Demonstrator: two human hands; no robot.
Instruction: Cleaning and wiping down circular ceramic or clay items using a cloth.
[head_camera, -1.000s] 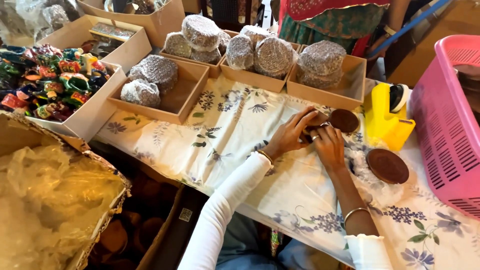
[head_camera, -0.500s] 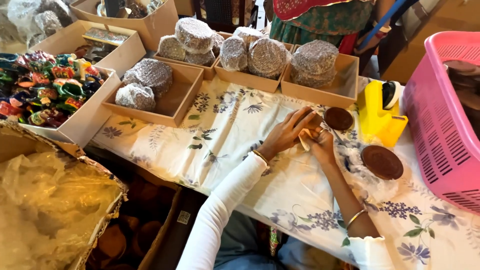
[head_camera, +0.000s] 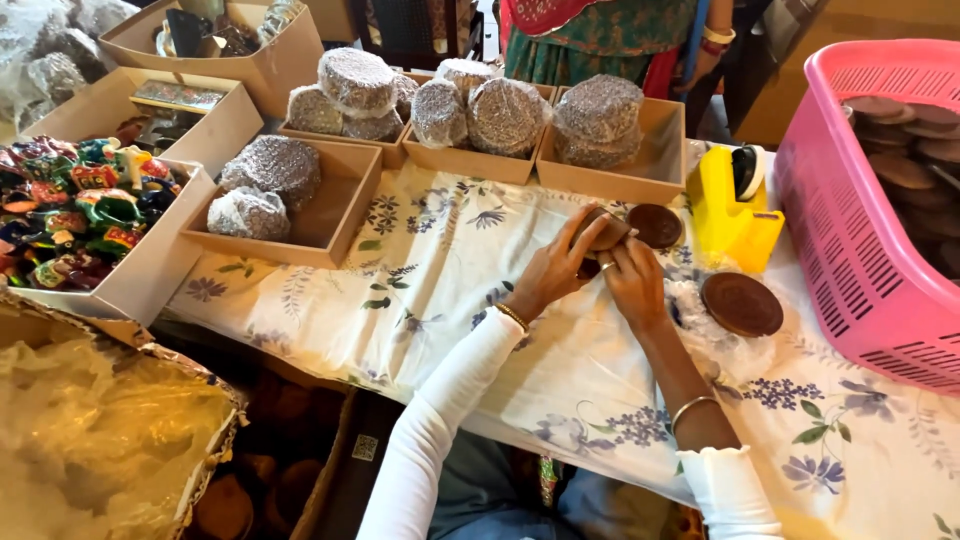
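Observation:
My left hand (head_camera: 556, 268) and my right hand (head_camera: 632, 283) meet over the flowered tablecloth (head_camera: 420, 290). Both are closed around a small stack of brown clay discs (head_camera: 603, 233) held on edge between the fingers. Just right of the hands a single brown clay disc (head_camera: 656, 225) lies flat beside the yellow tape dispenser (head_camera: 730, 205). A larger brown disc (head_camera: 741, 303) rests on clear plastic film to the right of my right wrist.
Cardboard trays (head_camera: 340, 215) along the back hold wrapped bundles of discs (head_camera: 270, 168). A pink basket (head_camera: 860, 220) of clay discs stands at the right. Painted figurines (head_camera: 75, 205) fill a box at left. A person in a green garment (head_camera: 590, 45) stands behind the table.
My hands have shifted slightly left and closer together on the disc stack. The camera view has tilted a little, with the table contents otherwise in place.

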